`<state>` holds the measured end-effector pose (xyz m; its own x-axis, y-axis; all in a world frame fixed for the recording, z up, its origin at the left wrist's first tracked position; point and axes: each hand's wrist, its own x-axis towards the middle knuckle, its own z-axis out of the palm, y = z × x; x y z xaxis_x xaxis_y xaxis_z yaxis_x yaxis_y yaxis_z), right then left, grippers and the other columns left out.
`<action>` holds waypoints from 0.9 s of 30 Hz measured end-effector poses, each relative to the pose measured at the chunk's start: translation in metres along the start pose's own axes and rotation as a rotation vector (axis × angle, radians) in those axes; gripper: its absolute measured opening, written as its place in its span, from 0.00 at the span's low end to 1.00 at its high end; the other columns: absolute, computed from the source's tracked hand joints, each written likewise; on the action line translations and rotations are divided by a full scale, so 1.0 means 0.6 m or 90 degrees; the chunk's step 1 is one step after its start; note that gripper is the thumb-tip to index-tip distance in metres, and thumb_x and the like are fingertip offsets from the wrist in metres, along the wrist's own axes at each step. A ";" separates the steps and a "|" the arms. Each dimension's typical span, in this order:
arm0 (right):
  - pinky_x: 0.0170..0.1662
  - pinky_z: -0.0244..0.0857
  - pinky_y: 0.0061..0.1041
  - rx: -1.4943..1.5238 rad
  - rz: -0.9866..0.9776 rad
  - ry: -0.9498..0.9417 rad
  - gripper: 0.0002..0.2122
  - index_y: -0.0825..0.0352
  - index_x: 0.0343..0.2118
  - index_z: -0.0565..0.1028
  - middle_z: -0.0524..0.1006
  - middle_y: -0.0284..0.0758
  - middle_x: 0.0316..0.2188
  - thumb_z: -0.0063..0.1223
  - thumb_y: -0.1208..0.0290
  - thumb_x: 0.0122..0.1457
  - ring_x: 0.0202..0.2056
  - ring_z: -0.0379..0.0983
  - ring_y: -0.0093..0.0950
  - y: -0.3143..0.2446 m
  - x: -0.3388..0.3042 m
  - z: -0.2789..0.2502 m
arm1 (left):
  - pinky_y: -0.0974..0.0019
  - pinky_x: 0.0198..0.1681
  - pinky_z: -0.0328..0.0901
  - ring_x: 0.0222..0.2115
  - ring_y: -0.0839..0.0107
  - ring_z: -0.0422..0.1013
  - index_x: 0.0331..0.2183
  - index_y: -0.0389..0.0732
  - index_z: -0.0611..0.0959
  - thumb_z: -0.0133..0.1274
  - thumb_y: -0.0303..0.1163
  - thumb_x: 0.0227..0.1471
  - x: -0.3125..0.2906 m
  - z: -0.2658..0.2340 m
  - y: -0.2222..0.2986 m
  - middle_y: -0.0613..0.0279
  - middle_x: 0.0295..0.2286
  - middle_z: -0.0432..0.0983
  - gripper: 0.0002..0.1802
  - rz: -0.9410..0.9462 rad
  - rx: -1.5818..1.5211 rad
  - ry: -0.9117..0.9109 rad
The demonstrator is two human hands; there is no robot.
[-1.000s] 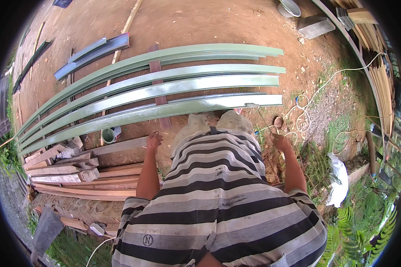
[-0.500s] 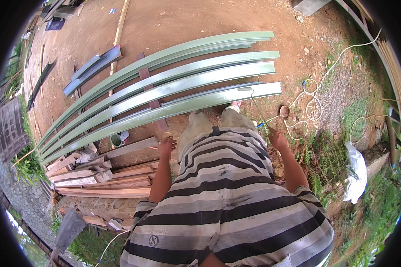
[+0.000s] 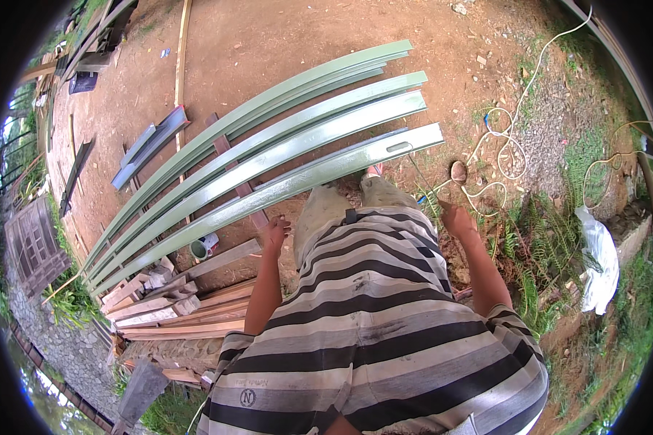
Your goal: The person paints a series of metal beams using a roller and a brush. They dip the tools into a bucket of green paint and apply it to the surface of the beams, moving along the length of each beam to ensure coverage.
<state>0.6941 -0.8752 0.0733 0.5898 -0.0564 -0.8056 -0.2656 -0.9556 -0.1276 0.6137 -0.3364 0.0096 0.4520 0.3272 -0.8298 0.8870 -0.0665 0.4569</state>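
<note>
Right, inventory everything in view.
Metal beams: at least four, green, centre
Roller: one, greenish, on nearest beam
Crosspiece: one, dark brown, under beams
Bucket: one, greenish inside, left
Lumber: many, reddish, lower left
Channels: at least two, bluish, upper left
Wooden strip: one, tan, upper left
Cable: count unclear, whitish, right
Plastic sheet: one, white, right
Ferns: several, green, right
Shirt: one, striped, bottom
Left hand: one, bare, near crosspiece
Right hand: one, bare, holding roller

"Anything printed in view?"
"On the grey, white and black striped fabric shirt (image 3: 374, 330), yes: a small, dark, circular emblem (image 3: 247, 397) enclosing a single letter."
"And around it?"
"Pale, tiny lettering (image 3: 255, 382) just above, too faint to make out."
</note>
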 end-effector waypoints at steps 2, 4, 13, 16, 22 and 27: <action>0.51 0.67 0.42 -0.011 -0.010 -0.002 0.22 0.49 0.57 0.71 0.78 0.47 0.44 0.48 0.60 0.57 0.47 0.74 0.45 0.036 0.017 0.001 | 0.67 0.33 0.65 0.31 0.72 0.73 0.51 0.38 0.74 0.46 0.43 0.61 0.001 -0.009 -0.015 0.59 0.34 0.78 0.22 -0.016 -0.003 0.008; 0.52 0.67 0.42 -0.027 0.005 0.005 0.19 0.50 0.53 0.74 0.76 0.46 0.47 0.44 0.63 0.58 0.49 0.73 0.45 0.042 0.047 0.014 | 0.67 0.32 0.64 0.30 0.73 0.72 0.51 0.38 0.74 0.46 0.42 0.61 -0.005 -0.010 -0.021 0.60 0.32 0.78 0.22 -0.035 -0.013 0.006; 0.50 0.69 0.42 -0.020 -0.006 0.029 0.21 0.47 0.56 0.72 0.78 0.47 0.43 0.48 0.60 0.57 0.46 0.75 0.46 0.088 0.050 -0.034 | 0.69 0.30 0.64 0.28 0.75 0.72 0.50 0.38 0.74 0.47 0.42 0.60 -0.019 -0.007 0.012 0.62 0.32 0.78 0.21 -0.018 -0.027 0.030; 0.52 0.67 0.42 -0.028 0.018 0.019 0.20 0.46 0.55 0.73 0.77 0.46 0.45 0.45 0.62 0.58 0.48 0.74 0.44 0.101 0.079 -0.018 | 0.66 0.34 0.65 0.32 0.71 0.73 0.51 0.38 0.74 0.48 0.43 0.60 -0.016 0.000 0.032 0.58 0.34 0.78 0.23 0.008 -0.006 0.013; 0.51 0.68 0.43 -0.037 -0.012 0.028 0.23 0.45 0.56 0.72 0.76 0.49 0.45 0.44 0.65 0.55 0.48 0.74 0.45 0.070 0.039 -0.110 | 0.64 0.35 0.66 0.33 0.68 0.75 0.50 0.38 0.74 0.49 0.44 0.59 -0.014 0.006 0.019 0.56 0.35 0.79 0.24 0.032 0.013 -0.011; 0.51 0.68 0.42 -0.053 0.024 0.030 0.22 0.45 0.55 0.72 0.77 0.47 0.45 0.45 0.64 0.55 0.47 0.74 0.45 0.149 0.083 -0.080 | 0.64 0.35 0.67 0.32 0.68 0.74 0.50 0.39 0.74 0.50 0.44 0.59 -0.014 -0.002 0.004 0.57 0.35 0.79 0.23 0.018 0.022 -0.004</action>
<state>0.7366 -0.9774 0.0495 0.6162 -0.1048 -0.7806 -0.2256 -0.9731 -0.0474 0.6122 -0.3383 0.0182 0.4780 0.3193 -0.8182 0.8762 -0.1084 0.4696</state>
